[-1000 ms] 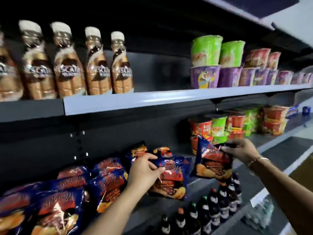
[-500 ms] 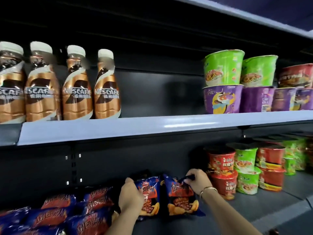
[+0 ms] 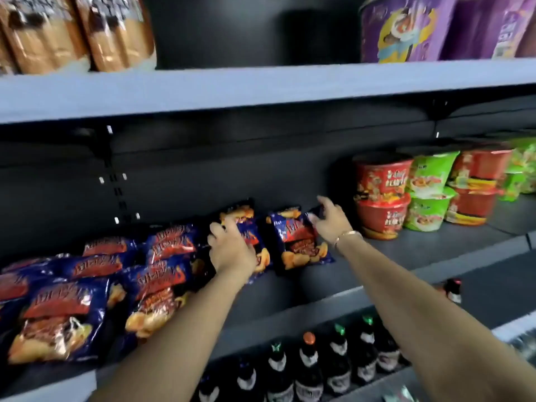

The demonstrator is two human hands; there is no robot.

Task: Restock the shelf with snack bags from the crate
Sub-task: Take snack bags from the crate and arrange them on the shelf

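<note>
Two snack bags are being set on the shelf [image 3: 406, 256]: the left hand [image 3: 232, 250] grips one bag [image 3: 249, 236], the right hand [image 3: 330, 221] pinches the other bag [image 3: 298, 242]; letting go comes next.

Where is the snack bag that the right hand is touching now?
In the head view, the snack bag stands on the middle shelf, between the left hand's bag and the red noodle bowls.

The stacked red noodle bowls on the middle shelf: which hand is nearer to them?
Right. The right hand holds the top corner of a snack bag just left of the red noodle bowls. The left hand grips another bag farther left.
</note>
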